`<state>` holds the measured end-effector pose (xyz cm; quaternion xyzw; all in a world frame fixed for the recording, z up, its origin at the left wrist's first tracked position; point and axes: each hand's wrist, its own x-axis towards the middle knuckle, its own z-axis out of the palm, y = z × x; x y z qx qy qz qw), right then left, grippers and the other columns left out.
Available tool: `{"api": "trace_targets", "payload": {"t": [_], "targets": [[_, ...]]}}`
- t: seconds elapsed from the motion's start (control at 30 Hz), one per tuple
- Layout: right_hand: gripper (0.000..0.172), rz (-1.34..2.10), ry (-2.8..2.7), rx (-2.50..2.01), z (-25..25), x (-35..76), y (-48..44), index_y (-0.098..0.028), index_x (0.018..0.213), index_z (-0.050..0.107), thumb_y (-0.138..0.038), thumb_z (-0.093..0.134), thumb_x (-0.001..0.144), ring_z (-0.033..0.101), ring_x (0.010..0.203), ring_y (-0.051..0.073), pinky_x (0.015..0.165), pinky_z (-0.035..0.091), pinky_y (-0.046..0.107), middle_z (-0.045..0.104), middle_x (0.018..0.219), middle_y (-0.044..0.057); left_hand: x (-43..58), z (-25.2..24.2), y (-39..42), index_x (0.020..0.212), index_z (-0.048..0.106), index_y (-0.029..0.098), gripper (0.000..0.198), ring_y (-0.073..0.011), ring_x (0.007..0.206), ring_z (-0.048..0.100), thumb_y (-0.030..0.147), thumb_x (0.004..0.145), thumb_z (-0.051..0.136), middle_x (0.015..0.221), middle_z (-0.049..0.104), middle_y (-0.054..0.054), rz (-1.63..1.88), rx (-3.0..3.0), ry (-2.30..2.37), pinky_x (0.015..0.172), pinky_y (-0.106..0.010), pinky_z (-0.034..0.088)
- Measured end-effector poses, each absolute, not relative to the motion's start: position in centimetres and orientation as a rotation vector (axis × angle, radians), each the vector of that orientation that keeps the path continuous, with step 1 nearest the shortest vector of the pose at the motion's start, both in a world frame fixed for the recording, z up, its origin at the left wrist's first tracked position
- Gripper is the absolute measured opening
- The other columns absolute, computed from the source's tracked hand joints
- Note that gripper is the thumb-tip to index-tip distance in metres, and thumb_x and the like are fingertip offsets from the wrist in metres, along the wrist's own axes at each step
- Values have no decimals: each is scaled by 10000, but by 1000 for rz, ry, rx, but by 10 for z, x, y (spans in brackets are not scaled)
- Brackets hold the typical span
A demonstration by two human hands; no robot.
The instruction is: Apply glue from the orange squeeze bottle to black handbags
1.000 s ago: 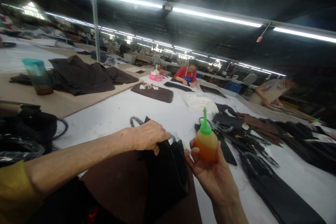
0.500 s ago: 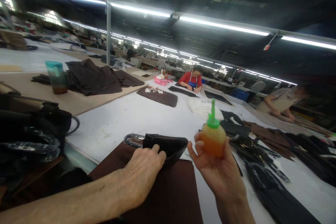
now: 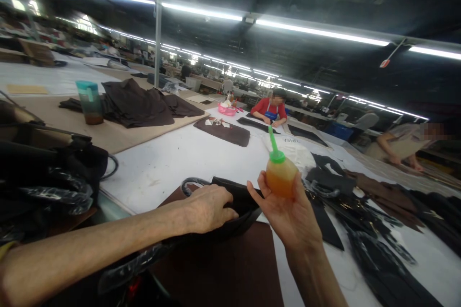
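Observation:
My right hand (image 3: 291, 220) is wrapped around a squeeze bottle (image 3: 283, 180) with a green nozzle, partly filled with orange-yellow liquid. The nozzle points up and leans a little left. To its left, my left hand (image 3: 211, 208) is closed on the edge of a black bag (image 3: 243, 204), its fingertips partly hidden in the bag's opening. The bag lies over a dark brown sheet (image 3: 230, 268) on the white table. One curved handle (image 3: 190, 183) stands out behind the bag, and a plastic-wrapped strap (image 3: 133, 264) hangs at its near side.
Black bags with plastic-wrapped handles (image 3: 72, 192) are piled at left. Black and brown pieces (image 3: 378, 196) cover the right side. Farther back are a teal-lidded cup (image 3: 90, 103), dark cloth (image 3: 135, 105), a brown panel (image 3: 225, 133) and a pink basket (image 3: 226, 109). Two co-workers (image 3: 270, 108) work beyond.
The bottle has moved left and its nozzle now tilts left. My left hand has turned with the bag, and a wrapped strap has come into sight in front. The view has shifted slightly.

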<state>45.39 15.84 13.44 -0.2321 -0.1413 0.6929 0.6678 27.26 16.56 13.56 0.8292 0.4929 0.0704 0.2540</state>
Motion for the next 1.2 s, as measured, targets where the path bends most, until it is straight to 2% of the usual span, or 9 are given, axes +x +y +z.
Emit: {"api": "trace_targets", "payload": {"t": [0.17,0.33,0.47,0.57,0.77,0.9,0.97,1.07,1.2], "targets": [[272,1525,-286,-531,130,452,160,-210,986,660,-434,634,835,609,875,227,939,354,621,674,922,46,294,133,179,914,666,218,296,-235,815,637,303,692,491,861,689,-53,63,2263,1284,622,-275,459],[345,1481,-382,-564,126,456,160,-197,1072,635,-448,628,835,607,915,247,928,386,614,667,973,70,287,129,192,795,684,173,230,-217,680,636,198,638,518,742,685,-60,-79,2149,1404,551,-256,450],[357,1437,-455,-610,123,464,158,-181,1069,628,-446,637,829,608,936,267,905,421,605,660,994,88,209,127,211,570,615,126,121,-180,455,553,172,616,512,474,570,-52,-149,1868,1682,453,-263,418],[339,1445,-453,-638,122,463,159,-183,1045,628,-424,668,809,597,979,293,891,435,604,651,1027,93,139,121,215,410,497,148,199,-161,399,492,176,607,509,412,519,-53,-198,1647,1805,425,-281,395],[350,1438,-532,-672,128,447,163,-155,1055,634,-402,673,811,565,1042,310,907,440,578,642,1066,105,99,106,198,652,552,143,171,-124,439,487,311,641,521,581,585,-21,120,1470,1659,402,-234,357],[318,1431,-518,-687,128,447,165,-185,1042,645,-404,670,812,581,1013,284,885,460,564,658,1030,81,98,120,203,858,558,158,391,-134,550,527,407,571,649,721,584,-5,316,1411,1433,455,-231,410],[326,1429,-497,-696,127,449,165,-191,1041,646,-408,682,800,587,997,282,868,468,571,660,1022,76,101,135,203,861,564,166,403,-142,599,534,405,554,668,764,588,-11,444,1498,1534,500,-239,431],[339,1439,-478,-697,126,450,166,-184,1035,650,-412,693,787,583,1004,289,859,471,569,660,1021,82,125,159,192,815,600,162,247,-131,674,529,338,642,602,778,601,-7,698,1736,1533,591,-213,425],[344,1439,-461,-696,127,448,165,-185,1058,645,-404,685,796,576,1020,296,860,474,566,650,1057,86,186,174,181,773,653,144,199,-87,558,463,203,678,488,636,560,15,461,1759,1056,504,-181,353]]}}
